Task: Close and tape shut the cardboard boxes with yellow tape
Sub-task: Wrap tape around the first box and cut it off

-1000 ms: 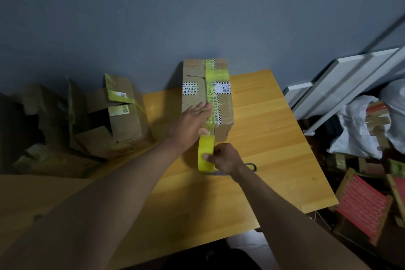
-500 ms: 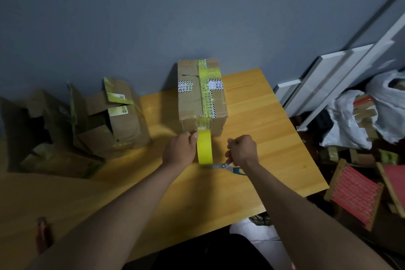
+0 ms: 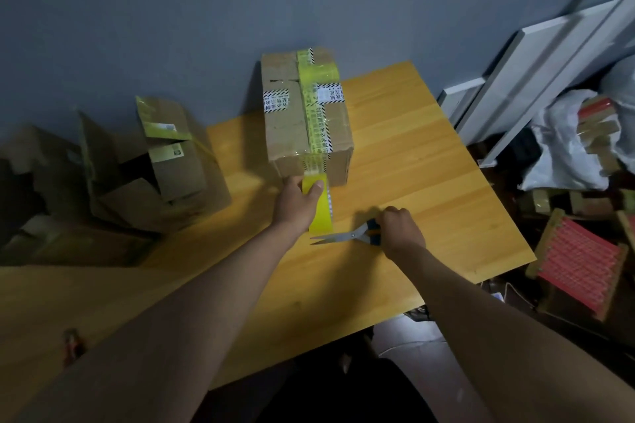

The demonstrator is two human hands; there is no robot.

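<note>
A closed cardboard box (image 3: pixel 285 127) stands on the wooden table (image 3: pixel 429 182) against the wall, with a strip of yellow tape (image 3: pixel 314 103) running along its top and down its near face. My left hand (image 3: pixel 297 204) grips the yellow tape roll (image 3: pixel 319 209) just below the box's front, the tape still joined to the box. My right hand (image 3: pixel 400 228) holds the handles of the scissors (image 3: pixel 343 237), whose blades lie on the table pointing left towards the roll.
Several open, crumpled cardboard boxes (image 3: pixel 144 165) with yellow tape scraps are piled at the left. White boards (image 3: pixel 536 69) lean on the wall at the right, above bags and a red woven stool (image 3: pixel 580 268). A small dark object (image 3: pixel 70 345) lies near the table's left front.
My left hand came off the box top and took the tape roll. My right hand let go of the roll, moved right and took hold of the scissors on the table.
</note>
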